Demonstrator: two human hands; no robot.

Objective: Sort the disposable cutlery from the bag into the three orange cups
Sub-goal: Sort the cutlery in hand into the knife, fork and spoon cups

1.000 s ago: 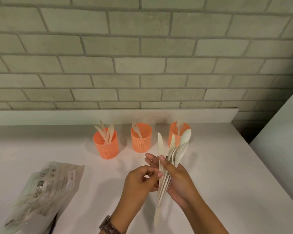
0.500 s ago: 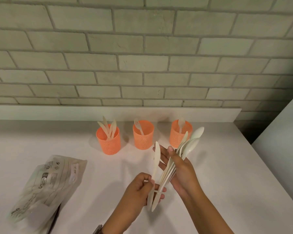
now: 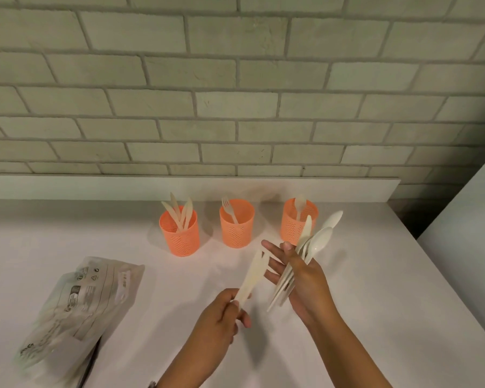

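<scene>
Three orange mesh cups stand in a row near the wall. The left cup (image 3: 179,236) holds three knives, the middle cup (image 3: 237,229) one fork, the right cup (image 3: 291,225) one spoon. My left hand (image 3: 224,312) pinches the handle of a single pale knife (image 3: 252,275), blade pointing up and away. My right hand (image 3: 303,278) holds a fanned bundle of cutlery (image 3: 311,245), spoons and a knife, in front of the right cup. The knife is apart from the bundle.
A crumpled translucent bag (image 3: 76,309) lies flat on the white counter (image 3: 375,289) at the left. A low white ledge runs along the brick wall behind the cups. A white panel (image 3: 468,233) rises at the right edge.
My left hand has pulled one knife out of the bundle and drawn it left and down. The right hand with the rest has shifted slightly right.
</scene>
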